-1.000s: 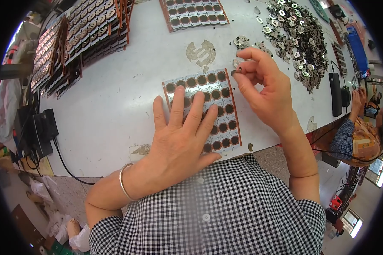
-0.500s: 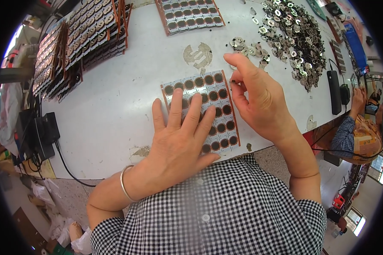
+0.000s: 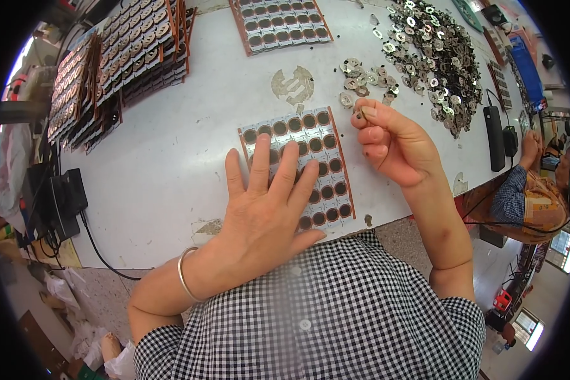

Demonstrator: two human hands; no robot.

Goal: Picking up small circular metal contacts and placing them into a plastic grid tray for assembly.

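Observation:
My left hand (image 3: 258, 212) lies flat with spread fingers on a circuit board panel (image 3: 334, 178) patterned with rows of black round pads. It covers the panel's lower left part. Beside the panel's upper right corner, my right hand (image 3: 396, 140) is closed, raised a little over the white table. Between its thumb and index finger is a small thin metal piece (image 3: 363, 116), seen nearly edge-on. A small group of flat silvery metal pieces (image 3: 360, 77) lies just beyond that hand.
A large heap of metal pieces (image 3: 440, 69) spreads over the back right of the table (image 3: 152, 190). Stacked panels (image 3: 133, 50) stand at back left, and another panel (image 3: 284, 28) lies at the back. A black power strip (image 3: 495, 139) and a co-worker's arm (image 3: 519, 171) are at right.
My right hand has moved slightly right and turned, its index finger curling in from a stretched position to pinch with the thumb. My left hand stays on the panel.

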